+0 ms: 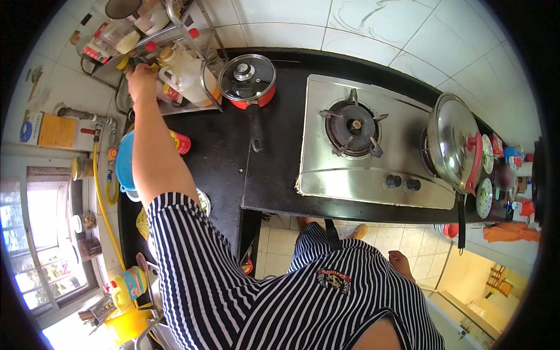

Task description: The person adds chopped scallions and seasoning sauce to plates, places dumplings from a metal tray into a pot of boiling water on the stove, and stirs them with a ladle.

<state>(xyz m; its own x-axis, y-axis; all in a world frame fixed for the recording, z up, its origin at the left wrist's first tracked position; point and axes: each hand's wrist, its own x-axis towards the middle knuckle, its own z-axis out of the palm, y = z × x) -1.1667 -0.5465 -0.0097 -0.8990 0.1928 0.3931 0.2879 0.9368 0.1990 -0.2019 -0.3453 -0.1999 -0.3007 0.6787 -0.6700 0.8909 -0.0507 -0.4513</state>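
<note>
My left hand [142, 83] reaches up to the metal rack at the upper left. Its fingers are closed round a dark bottle with a yellow cap [122, 62], mostly covered by the hand. Right beside it on the rack stands a large translucent jug [185, 76] with a handle. My right hand [400, 263] hangs low beside my striped shirt, away from the counter; its fingers look curled, and nothing shows in them.
A red pot with a glass lid [248, 81] stands beside the rack. The gas stove [318, 140] carries a lidded wok [452, 140] on its right burner. Under my left forearm are a blue basin [124, 163] and a red can [181, 142].
</note>
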